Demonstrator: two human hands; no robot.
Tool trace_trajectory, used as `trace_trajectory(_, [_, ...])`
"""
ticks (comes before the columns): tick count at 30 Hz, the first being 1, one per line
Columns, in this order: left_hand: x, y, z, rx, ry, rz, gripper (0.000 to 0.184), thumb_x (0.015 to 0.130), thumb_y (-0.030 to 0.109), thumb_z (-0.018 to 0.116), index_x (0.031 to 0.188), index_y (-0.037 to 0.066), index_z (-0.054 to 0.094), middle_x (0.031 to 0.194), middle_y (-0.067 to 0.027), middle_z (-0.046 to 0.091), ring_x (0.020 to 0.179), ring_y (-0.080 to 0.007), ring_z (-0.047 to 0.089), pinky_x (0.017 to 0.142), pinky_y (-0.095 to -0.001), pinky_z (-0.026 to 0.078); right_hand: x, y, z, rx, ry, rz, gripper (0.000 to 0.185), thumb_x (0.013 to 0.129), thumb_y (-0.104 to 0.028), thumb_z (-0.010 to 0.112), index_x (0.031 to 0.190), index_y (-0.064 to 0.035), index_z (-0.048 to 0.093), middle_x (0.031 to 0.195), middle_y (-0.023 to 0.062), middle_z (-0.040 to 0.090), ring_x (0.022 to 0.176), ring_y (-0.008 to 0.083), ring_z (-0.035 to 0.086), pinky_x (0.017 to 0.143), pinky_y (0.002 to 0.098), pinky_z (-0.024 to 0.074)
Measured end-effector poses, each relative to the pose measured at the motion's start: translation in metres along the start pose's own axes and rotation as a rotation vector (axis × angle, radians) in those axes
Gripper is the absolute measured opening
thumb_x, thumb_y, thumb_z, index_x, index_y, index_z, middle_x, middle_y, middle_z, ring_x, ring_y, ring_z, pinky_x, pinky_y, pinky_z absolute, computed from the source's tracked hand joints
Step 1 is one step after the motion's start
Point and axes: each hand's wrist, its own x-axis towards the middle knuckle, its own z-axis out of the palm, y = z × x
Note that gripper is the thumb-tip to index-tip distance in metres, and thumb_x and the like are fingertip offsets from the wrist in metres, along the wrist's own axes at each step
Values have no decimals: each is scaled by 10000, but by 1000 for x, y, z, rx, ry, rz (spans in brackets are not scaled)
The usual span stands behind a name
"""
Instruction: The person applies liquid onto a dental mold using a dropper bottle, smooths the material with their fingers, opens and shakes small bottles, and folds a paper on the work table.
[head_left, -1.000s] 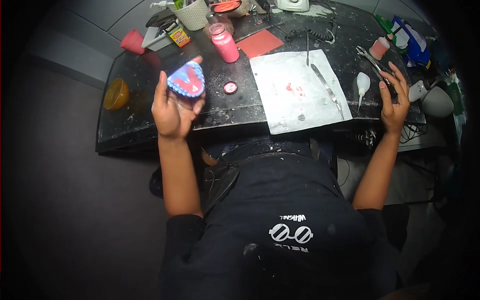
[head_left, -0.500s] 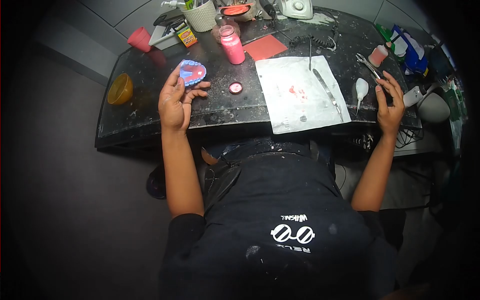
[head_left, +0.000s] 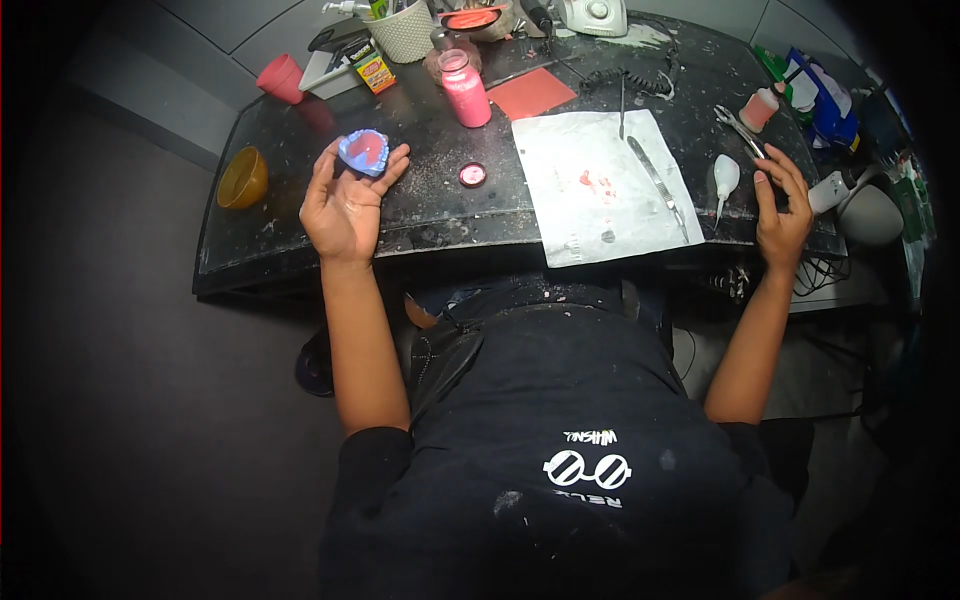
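Note:
On the fingers of my left hand (head_left: pixel 343 215) sits a blue dental model (head_left: pixel 351 153) with a pink plate over its palate. The palm is turned up and the fingers curl round the model's base. At the right of the bench my right hand (head_left: pixel 785 215) rests near the edge, thumb and fingers apart. Metal pliers (head_left: pixel 739 130) lie with their handle ends at its fingertips; whether they touch is unclear. Left of this hand is a white dropper bulb (head_left: pixel 726 175) with a thin tip.
A white paper sheet (head_left: pixel 560 200) with pink bits carries a spatula (head_left: pixel 655 180). Behind stand an open jar of pink powder (head_left: pixel 465 95), its cap (head_left: pixel 472 175) and a pink wax sheet (head_left: pixel 535 95). An amber bowl (head_left: pixel 243 178) sits left; a small bottle (head_left: pixel 760 110) stands right.
My left hand has turned palm up and shifted slightly left, tilting the dental model and bringing it a little lower. My right hand has barely moved.

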Motion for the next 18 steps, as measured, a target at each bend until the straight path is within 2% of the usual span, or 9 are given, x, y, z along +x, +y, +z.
trace_trajectory(1, [0, 0, 0, -39, 8, 4, 461, 1054, 292, 458, 1309, -92, 483, 1367, -452, 473, 1297, -697, 408, 1108, -705, 385, 0, 0, 0, -6, -3, 2, 171, 907, -122, 720, 1053, -52, 773, 1254, 107, 712, 1142, 250, 642, 974, 355, 498])
trace_trajectory(5, [1, 1, 4, -103, 41, -10, 480, 1063, 326, 443, 1291, -95, 479, 1380, -486, 427, 1317, -700, 378, 1119, -705, 369, -1, 4, 1, 8, -1, 20, 170, 909, -130, 721, 1051, -52, 773, 1238, 104, 721, 1152, 250, 641, 972, 361, 499])
trace_trajectory(7, [-1, 2, 10, -97, 128, -13, 542, 1066, 359, 434, 1299, -129, 420, 1417, -500, 367, 1339, -701, 345, 1129, -709, 353, -1, 4, 1, -1, 1, 18, 168, 911, -129, 720, 1050, -52, 774, 1232, 103, 724, 1156, 251, 642, 968, 363, 501])
trace_trajectory(13, [-1, 2, 11, -70, 149, -5, 658, 1062, 387, 435, 1349, -183, 278, 1465, -505, 288, 1359, -698, 314, 1142, -713, 331, -2, 0, 2, 20, 5, 27, 151, 921, -121, 714, 1039, -47, 774, 1209, 106, 731, 1146, 251, 655, 947, 359, 513])
trace_trajectory(18, [0, 2, 7, -67, 130, -6, 687, 1063, 395, 426, 1383, -184, 242, 1474, -496, 289, 1367, -689, 314, 1149, -706, 328, -2, 1, 3, 52, 3, 27, 141, 925, -102, 708, 1030, -31, 770, 1186, 115, 733, 1117, 244, 670, 929, 351, 524])
